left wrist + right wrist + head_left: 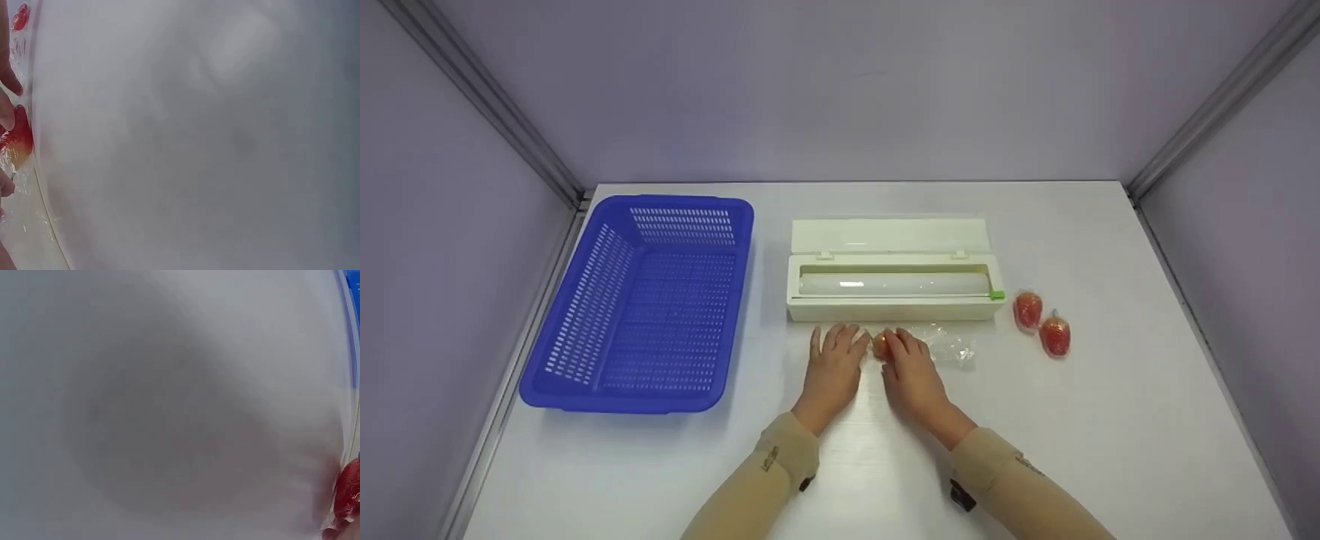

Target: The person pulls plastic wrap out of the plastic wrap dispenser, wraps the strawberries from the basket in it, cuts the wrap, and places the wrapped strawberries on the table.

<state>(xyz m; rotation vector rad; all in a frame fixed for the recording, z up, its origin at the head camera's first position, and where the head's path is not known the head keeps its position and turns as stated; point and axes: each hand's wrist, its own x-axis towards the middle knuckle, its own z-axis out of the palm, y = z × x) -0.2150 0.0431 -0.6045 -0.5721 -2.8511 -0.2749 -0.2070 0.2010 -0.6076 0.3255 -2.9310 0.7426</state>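
A red and yellow apple (880, 346) lies on clear plastic film in front of the white film dispenser. My right hand (915, 379) holds it from the right, fingers bent over its side and partly hiding it. To its left, my left hand (832, 371) rests with fingers spread on the film's left end, fingertips near the apple. The plastic film (956, 349) stretches out crumpled to the right of the right hand. In the left wrist view, the apple (20, 138) shows between fingers at the left edge; the right wrist view catches its red side (349, 492).
Behind the hands stands the film dispenser (892, 309), lid up, with a roll (892, 283) inside and a green slider (997, 295) at its right end. Two film-wrapped apples (1055, 336) sit at right. A blue basket (739, 300) occupies the left side.
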